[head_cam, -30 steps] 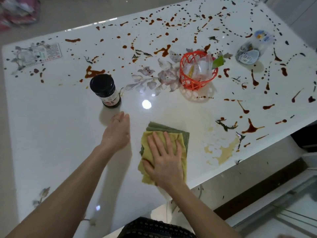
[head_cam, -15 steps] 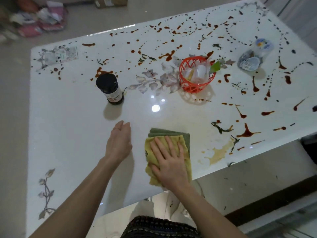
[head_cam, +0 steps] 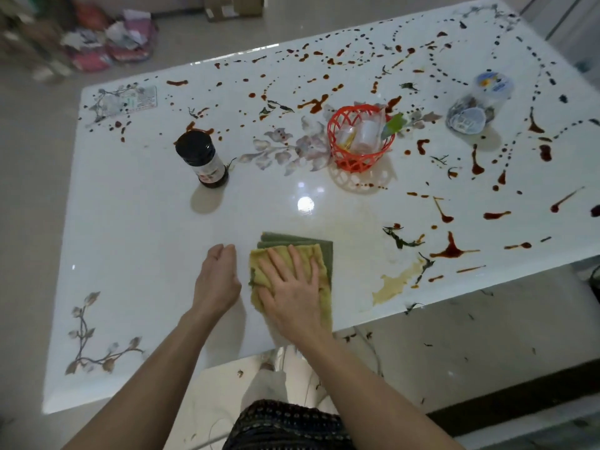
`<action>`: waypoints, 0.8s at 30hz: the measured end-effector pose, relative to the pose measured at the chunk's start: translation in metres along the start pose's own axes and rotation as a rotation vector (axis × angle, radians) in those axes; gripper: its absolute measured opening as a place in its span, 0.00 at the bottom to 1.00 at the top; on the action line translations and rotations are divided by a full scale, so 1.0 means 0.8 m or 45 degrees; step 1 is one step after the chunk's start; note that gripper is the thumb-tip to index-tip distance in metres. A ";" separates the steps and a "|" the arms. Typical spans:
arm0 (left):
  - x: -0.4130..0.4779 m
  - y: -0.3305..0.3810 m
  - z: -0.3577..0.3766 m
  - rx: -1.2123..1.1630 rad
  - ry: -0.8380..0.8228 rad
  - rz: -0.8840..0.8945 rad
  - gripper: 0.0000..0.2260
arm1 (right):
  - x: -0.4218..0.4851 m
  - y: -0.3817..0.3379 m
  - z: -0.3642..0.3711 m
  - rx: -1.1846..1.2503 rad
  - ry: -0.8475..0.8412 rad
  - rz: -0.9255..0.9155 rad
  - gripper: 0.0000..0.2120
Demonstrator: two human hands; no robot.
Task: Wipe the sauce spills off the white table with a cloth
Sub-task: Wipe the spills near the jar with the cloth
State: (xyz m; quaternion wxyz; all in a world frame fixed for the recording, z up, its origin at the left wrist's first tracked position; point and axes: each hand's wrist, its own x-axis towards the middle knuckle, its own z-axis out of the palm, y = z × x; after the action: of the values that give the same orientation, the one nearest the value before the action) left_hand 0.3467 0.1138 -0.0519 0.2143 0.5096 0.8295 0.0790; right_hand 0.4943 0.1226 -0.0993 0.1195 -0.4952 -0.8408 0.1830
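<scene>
Yellow-green folded cloth (head_cam: 319, 254) under flat right hand (head_cam: 293, 292), fingers straight, pressing; left hand (head_cam: 217, 280) loosely curled, holding nothing. Sweep right firmly through brown sauce smears (head_cam: 453, 248).

The bottle (head_cam: 201, 159) stands left of the basket (head_cam: 357, 162), cloth (head_cam: 326, 258) before both.

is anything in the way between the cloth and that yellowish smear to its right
Nothing visible. The right hand presses flat on the cloth, and only bare white table lies between it and the yellowish smear. The orange basket and dark bottle stand farther back, off that line.
</scene>
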 end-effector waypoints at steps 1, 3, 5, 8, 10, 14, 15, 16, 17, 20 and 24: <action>-0.003 0.002 0.000 0.003 0.002 -0.023 0.17 | -0.011 0.004 0.006 -0.093 -0.041 -0.104 0.27; -0.007 0.005 0.001 0.018 0.005 -0.057 0.18 | -0.025 0.023 0.008 -0.177 -0.083 -0.244 0.28; -0.011 0.008 0.002 0.029 0.005 -0.059 0.18 | -0.032 0.051 0.000 -0.240 -0.051 -0.315 0.28; -0.017 0.017 0.003 0.000 0.002 -0.070 0.21 | -0.034 0.108 -0.022 -0.333 -0.025 -0.241 0.30; -0.022 0.020 0.006 -0.009 0.005 -0.077 0.22 | -0.031 0.139 -0.039 -0.381 0.029 -0.124 0.31; -0.033 0.021 0.018 -0.072 0.021 -0.078 0.17 | -0.042 0.127 -0.038 -0.325 0.091 0.046 0.30; -0.034 0.023 0.022 -0.045 0.045 -0.043 0.14 | -0.050 0.119 -0.035 -0.310 0.080 0.022 0.30; -0.035 0.026 0.026 -0.001 0.071 0.004 0.10 | -0.061 0.116 -0.032 -0.303 0.058 -0.037 0.30; -0.035 0.030 0.030 0.022 0.093 0.047 0.09 | -0.072 0.121 -0.030 -0.297 0.046 -0.133 0.30; -0.037 0.049 0.038 0.012 0.088 0.112 0.09 | -0.081 0.171 -0.044 -0.346 0.047 -0.388 0.30; -0.040 0.074 0.046 0.014 0.063 0.149 0.16 | -0.068 0.229 -0.073 -0.390 0.092 -0.192 0.30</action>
State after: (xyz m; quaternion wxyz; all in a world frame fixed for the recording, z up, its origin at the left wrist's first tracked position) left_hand 0.4230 0.1098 -0.0551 0.1859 0.5562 0.8038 0.0995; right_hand 0.6871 0.1670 -0.1254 0.0865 -0.4494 -0.8888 0.0254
